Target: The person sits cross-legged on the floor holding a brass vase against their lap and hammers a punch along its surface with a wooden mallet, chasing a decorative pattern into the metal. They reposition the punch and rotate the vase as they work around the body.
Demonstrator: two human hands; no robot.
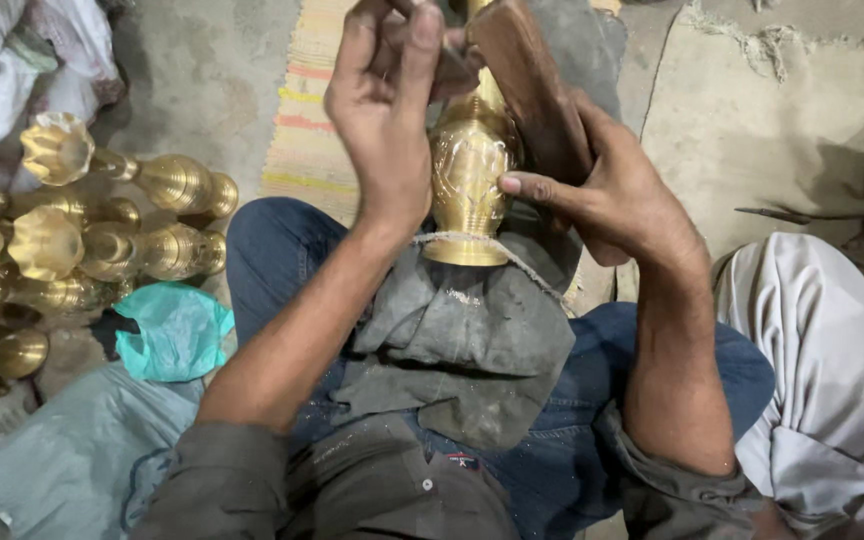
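Brasswork is in hand: a person sits cross-legged with a brass vase [469, 180] standing upright on a grey cloth [472, 340] spread over the lap, a cord [492, 245] looped round its base. The left hand [384, 110] is raised just in front of the vase's neck, fingers pinched together, seemingly on a small tool, though what they hold cannot be made out. The right hand [612, 190] is wrapped round a wooden mallet [527, 80], its forefinger stretched out to touch the vase's belly. Judging by this, the step looks like chasing or engraving the vase's surface; the next stroke would call for a steady vase and a tool tip set firmly before the mallet falls. Finished brass vases [82, 240] lie piled on the floor to the person's left, near a teal bag [174, 330].
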